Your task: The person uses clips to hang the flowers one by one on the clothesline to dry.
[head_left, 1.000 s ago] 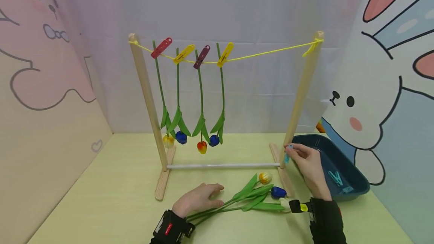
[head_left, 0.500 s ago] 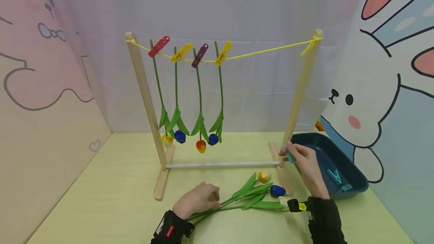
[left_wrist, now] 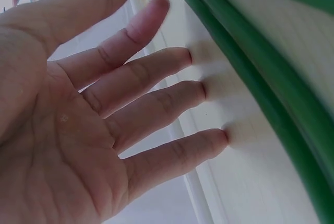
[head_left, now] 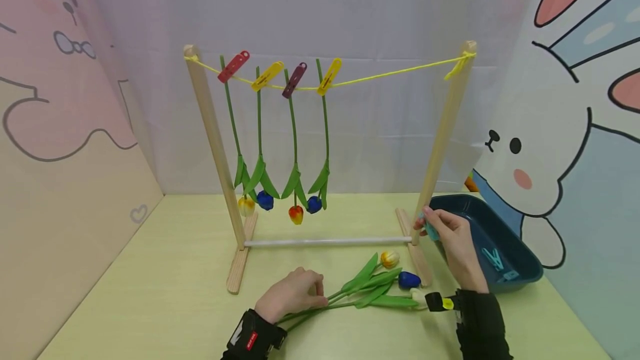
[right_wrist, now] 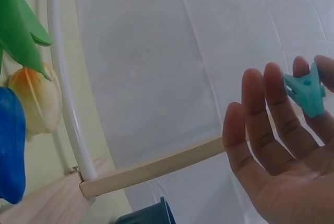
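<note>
My left hand (head_left: 292, 296) is over the stems of the tulips lying on the table; in the left wrist view its fingers (left_wrist: 180, 151) are spread beside green stems (left_wrist: 261, 88), fingertips at the tabletop, gripping nothing. By the frame's right post, my right hand (head_left: 457, 243) pinches a teal clothespin (head_left: 430, 230). The right wrist view shows that clothespin (right_wrist: 308, 91) between thumb and fingers. Yellow (head_left: 390, 259), blue (head_left: 409, 279) and white (head_left: 418, 298) tulip heads point right, the white one near my right wrist.
Several tulips hang head-down from a yellow cord (head_left: 390, 73) under red, yellow and maroon clothespins, between wooden posts (head_left: 215, 132). A white rod (head_left: 325, 243) joins the posts low down. At right, a dark blue tray (head_left: 477, 213) holds teal clothespins (head_left: 493, 259).
The teal clothespin has tilted in my right hand's fingers. My left hand's fingers have drawn in and lowered toward the stems. The head view has shifted slightly.
</note>
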